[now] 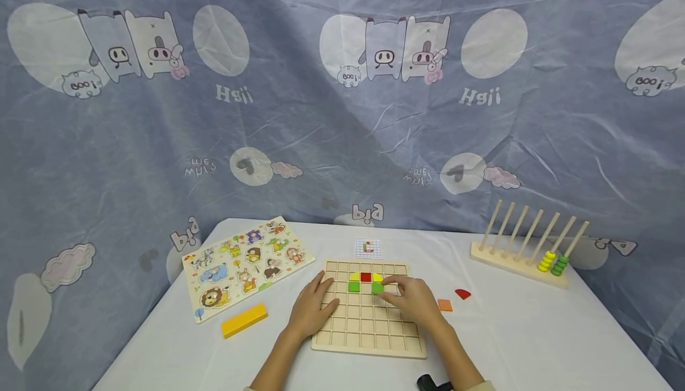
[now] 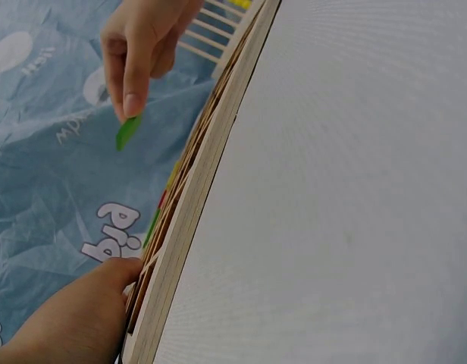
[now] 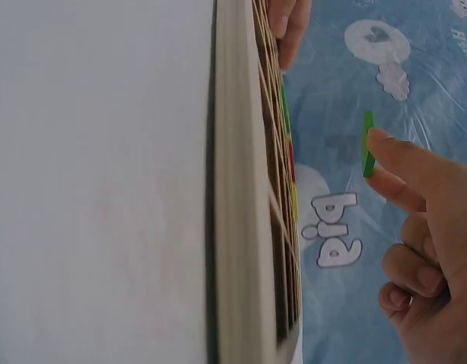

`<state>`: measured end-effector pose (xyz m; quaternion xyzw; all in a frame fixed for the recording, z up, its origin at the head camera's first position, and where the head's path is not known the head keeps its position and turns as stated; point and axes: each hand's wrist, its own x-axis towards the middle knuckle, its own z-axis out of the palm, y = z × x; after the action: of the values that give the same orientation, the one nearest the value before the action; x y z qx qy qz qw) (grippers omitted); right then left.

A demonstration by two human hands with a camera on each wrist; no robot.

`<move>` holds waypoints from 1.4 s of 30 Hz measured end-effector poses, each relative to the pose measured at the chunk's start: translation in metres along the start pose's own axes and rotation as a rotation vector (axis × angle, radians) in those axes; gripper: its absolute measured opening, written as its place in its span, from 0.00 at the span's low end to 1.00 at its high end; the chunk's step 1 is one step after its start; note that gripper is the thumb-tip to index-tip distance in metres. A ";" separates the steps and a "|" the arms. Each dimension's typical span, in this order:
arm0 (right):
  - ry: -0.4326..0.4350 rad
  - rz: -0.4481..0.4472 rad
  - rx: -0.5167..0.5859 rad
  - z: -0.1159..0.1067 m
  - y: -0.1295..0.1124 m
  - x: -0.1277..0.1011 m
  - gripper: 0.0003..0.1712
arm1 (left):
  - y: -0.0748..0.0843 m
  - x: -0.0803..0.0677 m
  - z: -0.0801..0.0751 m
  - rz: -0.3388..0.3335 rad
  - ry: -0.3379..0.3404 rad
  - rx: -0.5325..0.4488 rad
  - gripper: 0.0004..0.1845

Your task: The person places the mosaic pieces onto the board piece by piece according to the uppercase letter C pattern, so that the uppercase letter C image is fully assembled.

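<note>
The grid tray [image 1: 369, 325] is pale, matt, unpainted wood; the green tile [image 1: 377, 287] looks smooth and painted; the bench [image 1: 535, 343] wears matt white cloth.

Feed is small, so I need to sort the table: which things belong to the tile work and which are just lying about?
In use:
grid board, steadied by left hand
green tile, pinched by right hand
tiles already placed
pattern card
loose orange tile and red tile

Lying about:
animal puzzle
yellow block
peg rack
</note>
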<state>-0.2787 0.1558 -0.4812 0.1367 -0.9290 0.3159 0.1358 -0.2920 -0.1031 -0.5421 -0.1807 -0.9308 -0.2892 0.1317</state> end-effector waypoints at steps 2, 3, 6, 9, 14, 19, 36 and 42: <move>-0.006 -0.008 0.011 0.005 -0.004 0.001 0.15 | 0.000 0.000 0.000 0.000 0.003 0.002 0.29; -0.010 -0.009 0.018 0.008 -0.006 0.002 0.15 | 0.000 0.000 0.001 0.000 0.005 0.002 0.29; -0.017 -0.011 0.035 0.015 -0.011 0.002 0.15 | 0.000 0.001 0.001 -0.005 0.001 0.002 0.29; -0.027 -0.007 0.044 0.021 -0.015 0.002 0.16 | 0.000 0.000 0.001 -0.005 0.001 0.003 0.29; -0.042 -0.023 0.015 0.032 -0.019 0.003 0.16 | 0.000 0.000 0.001 -0.011 0.002 0.009 0.29; -0.044 -0.049 -0.038 0.041 -0.020 0.005 0.15 | 0.000 -0.001 0.001 -0.008 0.001 0.011 0.29; -0.010 -0.128 -0.088 0.052 -0.021 0.010 0.16 | 0.001 0.002 -0.001 -0.002 -0.005 0.016 0.29; -0.014 -0.136 -0.083 0.051 -0.021 0.010 0.16 | 0.000 0.002 0.002 -0.020 -0.010 0.024 0.30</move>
<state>-0.2890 0.1061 -0.5054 0.1957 -0.9308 0.2664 0.1560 -0.2939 -0.1020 -0.5430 -0.1710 -0.9366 -0.2785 0.1262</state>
